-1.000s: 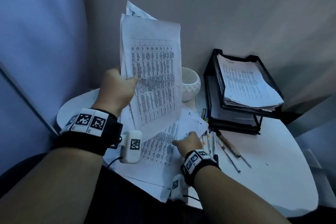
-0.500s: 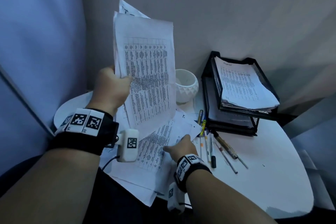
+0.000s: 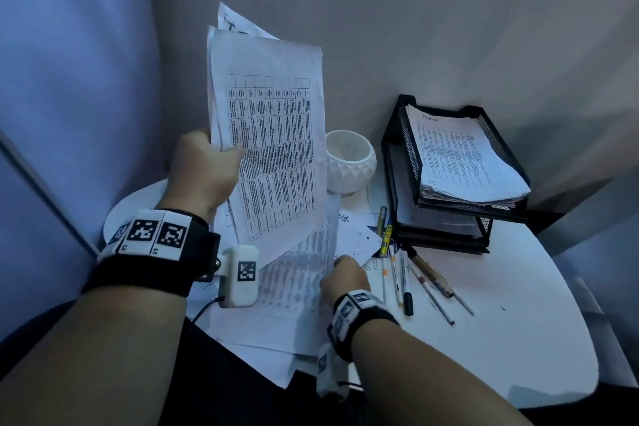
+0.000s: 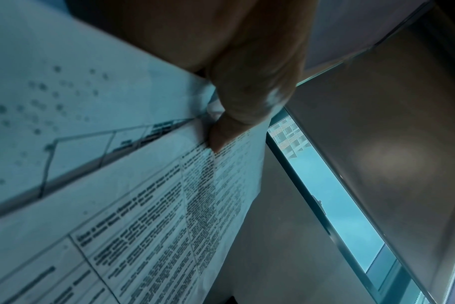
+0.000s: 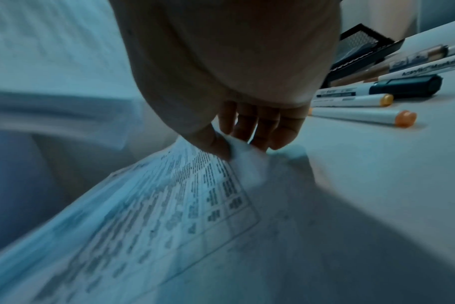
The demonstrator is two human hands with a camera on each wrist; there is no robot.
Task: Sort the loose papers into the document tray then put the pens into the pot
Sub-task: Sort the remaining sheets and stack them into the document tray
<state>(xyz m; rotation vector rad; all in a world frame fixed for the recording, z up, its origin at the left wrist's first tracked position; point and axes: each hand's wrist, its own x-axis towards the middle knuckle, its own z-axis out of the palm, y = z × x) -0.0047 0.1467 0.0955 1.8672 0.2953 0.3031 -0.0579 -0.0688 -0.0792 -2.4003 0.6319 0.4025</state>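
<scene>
My left hand [image 3: 204, 169] grips a sheaf of printed papers [image 3: 269, 135] upright above the table's left side; the left wrist view shows its thumb [image 4: 231, 123] pressed on the papers [image 4: 143, 205]. My right hand [image 3: 345, 275] pinches the right edge of a printed sheet [image 3: 301, 273] and lifts it off the loose pile [image 3: 262, 332]; the pinch [image 5: 229, 148] on that sheet [image 5: 169, 205] shows in the right wrist view. Several pens [image 3: 397, 270] lie on the table right of that hand. A white faceted pot [image 3: 350, 162] stands behind them. The black mesh document tray [image 3: 446, 211] holds papers [image 3: 463, 159] in its top tier.
The round white table [image 3: 511, 332] has bare surface at the right and front right. Grey walls close in behind, a blue panel [image 3: 69, 79] on the left. Some pile sheets overhang the table's near edge. Markers [image 5: 364, 102] lie close to my right hand.
My right hand has shifted left along the pile and pinched a sheet's edge, which now rises off the stack. The left hand keeps its sheaf upright, almost unmoved.
</scene>
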